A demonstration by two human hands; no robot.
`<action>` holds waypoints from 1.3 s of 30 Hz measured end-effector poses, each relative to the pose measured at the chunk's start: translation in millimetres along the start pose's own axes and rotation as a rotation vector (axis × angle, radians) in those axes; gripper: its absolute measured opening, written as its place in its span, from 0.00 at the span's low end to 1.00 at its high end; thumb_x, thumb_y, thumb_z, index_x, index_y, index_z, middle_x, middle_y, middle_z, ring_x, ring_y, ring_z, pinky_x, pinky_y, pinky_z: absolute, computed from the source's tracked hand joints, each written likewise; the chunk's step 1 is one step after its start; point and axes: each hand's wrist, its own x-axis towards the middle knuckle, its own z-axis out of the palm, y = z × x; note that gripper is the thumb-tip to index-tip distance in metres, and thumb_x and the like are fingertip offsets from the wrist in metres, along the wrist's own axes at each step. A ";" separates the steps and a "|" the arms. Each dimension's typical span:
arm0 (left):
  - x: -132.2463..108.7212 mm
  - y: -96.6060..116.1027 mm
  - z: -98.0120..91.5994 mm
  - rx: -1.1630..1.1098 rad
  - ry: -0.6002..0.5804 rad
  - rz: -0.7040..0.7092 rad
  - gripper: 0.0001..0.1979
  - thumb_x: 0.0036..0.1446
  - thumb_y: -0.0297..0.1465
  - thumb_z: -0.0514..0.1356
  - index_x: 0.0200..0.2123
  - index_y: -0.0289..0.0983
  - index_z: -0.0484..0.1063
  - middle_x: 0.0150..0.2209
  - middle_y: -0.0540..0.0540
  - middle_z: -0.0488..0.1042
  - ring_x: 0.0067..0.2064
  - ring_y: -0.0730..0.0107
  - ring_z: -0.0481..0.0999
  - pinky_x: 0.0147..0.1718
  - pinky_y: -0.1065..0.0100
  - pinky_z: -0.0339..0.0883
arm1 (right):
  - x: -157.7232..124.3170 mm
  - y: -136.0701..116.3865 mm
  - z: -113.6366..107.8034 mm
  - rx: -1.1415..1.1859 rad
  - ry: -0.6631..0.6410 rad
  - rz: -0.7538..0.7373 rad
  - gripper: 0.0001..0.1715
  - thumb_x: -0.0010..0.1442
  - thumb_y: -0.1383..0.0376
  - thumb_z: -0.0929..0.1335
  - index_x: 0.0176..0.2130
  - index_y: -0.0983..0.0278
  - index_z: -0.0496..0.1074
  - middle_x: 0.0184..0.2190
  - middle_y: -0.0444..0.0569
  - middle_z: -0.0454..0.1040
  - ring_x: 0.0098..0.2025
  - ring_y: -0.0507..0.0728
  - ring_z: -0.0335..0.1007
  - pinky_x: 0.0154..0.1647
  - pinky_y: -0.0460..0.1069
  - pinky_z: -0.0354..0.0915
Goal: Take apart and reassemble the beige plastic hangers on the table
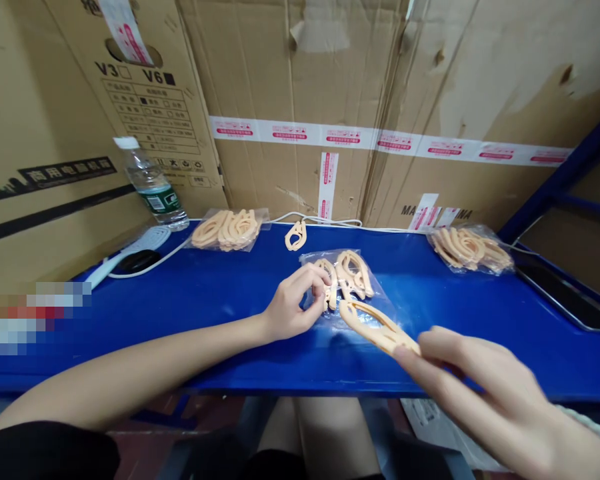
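My right hand (490, 393) grips one end of a beige folding plastic hanger (387, 339), its other end pointing up and left over the table. With thumb and fingers pinched, my left hand (293, 303) holds the near left side of a clear plastic bag (377, 297). Inside this bag lie beige folded hangers (345, 285), partly covered by my left fingers. The hanger in my right hand is close to the bag's near edge; whether it touches cannot be made out. A single loose hanger (303, 235) rests behind the bag.
Bagged hangers lie at back left (237, 230) and back right (463, 247) on the blue table (220, 353). A water bottle (163, 200), a white long-handled object (130, 250) and a black oval object (139, 261) stand left. A dark flat device (565, 293) lies right. Cardboard (290, 87) walls the back.
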 end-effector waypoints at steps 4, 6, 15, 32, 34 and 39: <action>1.1 1.8 0.3 0.005 0.008 0.018 0.09 0.58 0.20 0.56 0.31 0.38 0.62 0.37 0.44 0.74 0.37 0.68 0.75 0.36 0.66 0.70 | 15.0 4.9 45.0 -0.056 -0.103 -0.118 0.16 0.71 0.74 0.60 0.37 0.63 0.72 0.23 0.42 0.67 0.23 0.52 0.63 0.20 0.46 0.58; 1.7 2.6 0.6 0.002 0.017 0.032 0.09 0.58 0.19 0.56 0.31 0.38 0.62 0.37 0.44 0.74 0.38 0.68 0.75 0.36 0.66 0.71 | 22.2 10.4 69.2 -0.164 -0.037 -0.244 0.14 0.69 0.77 0.60 0.42 0.67 0.73 0.26 0.46 0.69 0.26 0.54 0.65 0.22 0.48 0.60; 1.7 -0.2 0.7 -0.040 -0.006 0.038 0.09 0.56 0.18 0.55 0.31 0.38 0.62 0.39 0.44 0.73 0.40 0.67 0.75 0.36 0.67 0.70 | 48.8 42.0 89.4 0.042 -0.046 -0.093 0.11 0.69 0.69 0.63 0.43 0.68 0.74 0.31 0.51 0.74 0.34 0.58 0.68 0.33 0.51 0.66; 3.0 -9.0 1.8 -0.033 -0.109 0.037 0.07 0.55 0.19 0.56 0.32 0.37 0.65 0.41 0.41 0.73 0.35 0.69 0.71 0.32 0.69 0.68 | 200.0 130.2 238.9 0.001 -0.645 -0.074 0.31 0.57 0.79 0.66 0.60 0.69 0.69 0.58 0.64 0.72 0.60 0.67 0.68 0.55 0.55 0.66; 3.7 -9.2 0.9 -0.025 -0.119 0.038 0.07 0.55 0.19 0.55 0.32 0.37 0.64 0.41 0.41 0.73 0.35 0.69 0.72 0.33 0.69 0.68 | 196.1 130.9 236.0 -0.014 -0.654 -0.064 0.23 0.59 0.75 0.67 0.54 0.70 0.74 0.52 0.64 0.76 0.53 0.66 0.73 0.51 0.54 0.67; 2.3 -10.1 0.8 -0.028 -0.153 0.039 0.07 0.55 0.19 0.56 0.32 0.37 0.65 0.42 0.41 0.73 0.34 0.70 0.71 0.34 0.69 0.68 | 173.1 132.7 212.6 -0.018 -0.616 0.002 0.16 0.64 0.74 0.63 0.49 0.72 0.75 0.46 0.65 0.78 0.41 0.63 0.77 0.41 0.51 0.68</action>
